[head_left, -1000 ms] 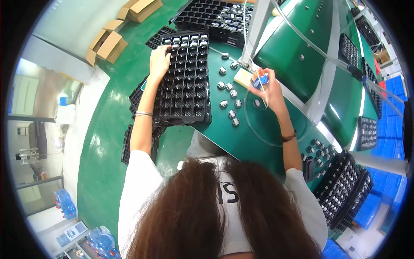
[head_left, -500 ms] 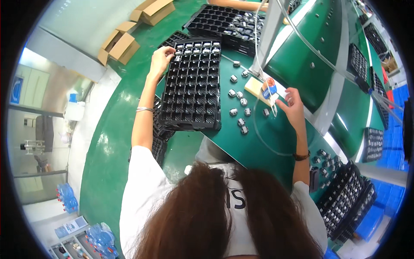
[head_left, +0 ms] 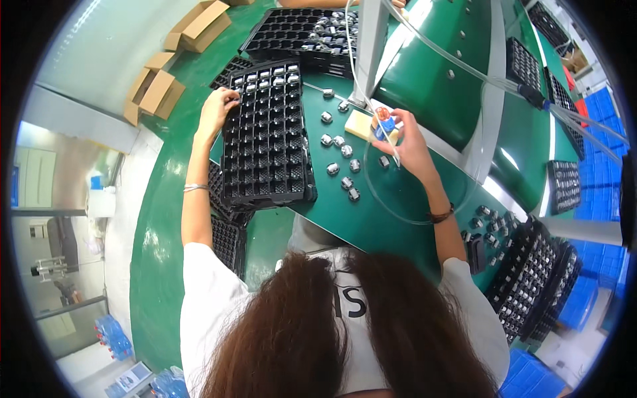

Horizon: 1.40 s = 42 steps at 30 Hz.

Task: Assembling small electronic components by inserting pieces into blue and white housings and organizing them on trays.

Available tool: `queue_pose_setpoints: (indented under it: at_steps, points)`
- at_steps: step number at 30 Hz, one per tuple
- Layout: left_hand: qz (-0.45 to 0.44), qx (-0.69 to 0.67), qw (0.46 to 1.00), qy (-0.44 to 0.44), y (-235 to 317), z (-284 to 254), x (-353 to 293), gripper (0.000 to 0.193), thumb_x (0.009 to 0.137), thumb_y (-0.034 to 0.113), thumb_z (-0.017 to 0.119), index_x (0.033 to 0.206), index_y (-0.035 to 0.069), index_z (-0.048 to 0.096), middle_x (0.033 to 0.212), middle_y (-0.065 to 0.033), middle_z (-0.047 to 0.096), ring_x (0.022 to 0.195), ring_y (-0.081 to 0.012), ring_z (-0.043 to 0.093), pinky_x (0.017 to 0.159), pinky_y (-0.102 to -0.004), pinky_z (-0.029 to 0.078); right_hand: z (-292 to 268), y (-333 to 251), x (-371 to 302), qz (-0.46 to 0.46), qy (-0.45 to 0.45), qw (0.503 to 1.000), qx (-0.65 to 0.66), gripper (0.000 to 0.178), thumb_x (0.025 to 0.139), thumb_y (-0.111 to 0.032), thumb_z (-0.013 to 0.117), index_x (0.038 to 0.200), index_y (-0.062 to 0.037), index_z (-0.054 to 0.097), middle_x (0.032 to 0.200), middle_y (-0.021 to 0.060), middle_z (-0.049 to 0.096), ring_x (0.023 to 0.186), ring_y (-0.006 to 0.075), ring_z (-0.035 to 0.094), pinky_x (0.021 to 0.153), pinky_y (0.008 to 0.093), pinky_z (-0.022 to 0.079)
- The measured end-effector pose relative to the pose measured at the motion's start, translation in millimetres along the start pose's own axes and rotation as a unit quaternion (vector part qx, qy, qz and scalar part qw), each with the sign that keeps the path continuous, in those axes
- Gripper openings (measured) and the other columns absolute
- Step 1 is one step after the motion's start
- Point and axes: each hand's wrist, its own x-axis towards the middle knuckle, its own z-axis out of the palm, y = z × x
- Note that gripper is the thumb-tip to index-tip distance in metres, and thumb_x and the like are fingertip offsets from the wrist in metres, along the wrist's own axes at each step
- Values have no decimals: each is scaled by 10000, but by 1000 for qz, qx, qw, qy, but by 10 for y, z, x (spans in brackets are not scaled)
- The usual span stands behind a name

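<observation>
My left hand (head_left: 217, 109) is at the left edge of a black compartment tray (head_left: 269, 139), its fingers pinched together near the upper rows. Whatever is between those fingertips is too small or hidden to make out. Small silver-and-black metal parts (head_left: 265, 84) fill the top rows of that tray, and the lower pockets look unfilled. My right hand (head_left: 410, 146) curls its thumb and fingers round a small blue and orange bottle (head_left: 383, 124), which stands at a pale yellow block (head_left: 358, 124). Several loose metal parts (head_left: 346, 151) lie on the green tabletop between my hands.
A second tray (head_left: 292, 33) with heaped parts stands beyond, where another person's arm (head_left: 312, 3) shows. A metal post (head_left: 371, 53) and clear tubing (head_left: 441, 56) rise near my right hand. Stacked filled trays (head_left: 531, 278) sit at the right; cardboard boxes (head_left: 156, 93) are on the floor at left.
My left hand has gone from the tray's upper filled row to its left edge. The right hand, earlier apart from the bottle, has come round it. The whole view has shifted.
</observation>
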Motion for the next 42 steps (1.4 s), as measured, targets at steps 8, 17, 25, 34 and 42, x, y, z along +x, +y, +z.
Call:
queue_pose_setpoints:
  at_steps: [8,17,25,34,42]
  points:
    - [-93,-231,968,14,114,-92,-160,150,889,137,579,1007,45,582,1069,-92,642,870,-147,631,759,-277,498,235,-36,101,-71,62,994,-47,280,790,-193,680,912,12,532,832,190,567,790,377,571,676,393,467]
    - [-260,-804,534,-4,1657,52,-864,195,947,176,489,1081,34,496,1114,-179,549,936,-202,578,824,-243,521,252,45,107,-65,81,994,-38,276,769,-180,688,935,-15,541,884,182,583,831,367,583,708,396,469]
    - [-288,-781,555,5,2408,545,-1057,462,871,104,609,1271,50,385,1160,-107,506,1000,-168,545,920,-264,432,-207,657,597,-27,252,967,-2,259,804,-203,676,938,-13,560,754,103,595,684,163,579,651,305,467]
    - [-350,-812,466,25,2761,923,-961,300,893,70,578,1180,1,529,1089,-44,584,990,-106,550,922,-234,424,-841,1488,939,60,311,928,-198,387,797,-369,641,1003,-53,551,741,173,627,722,373,617,651,447,474]
    - [-296,-816,495,-42,2852,1087,-849,334,901,134,581,1218,35,542,1099,-8,581,982,-79,532,918,-224,402,-515,593,407,114,207,928,289,263,883,-275,603,991,-36,592,863,19,595,753,76,552,661,218,440]
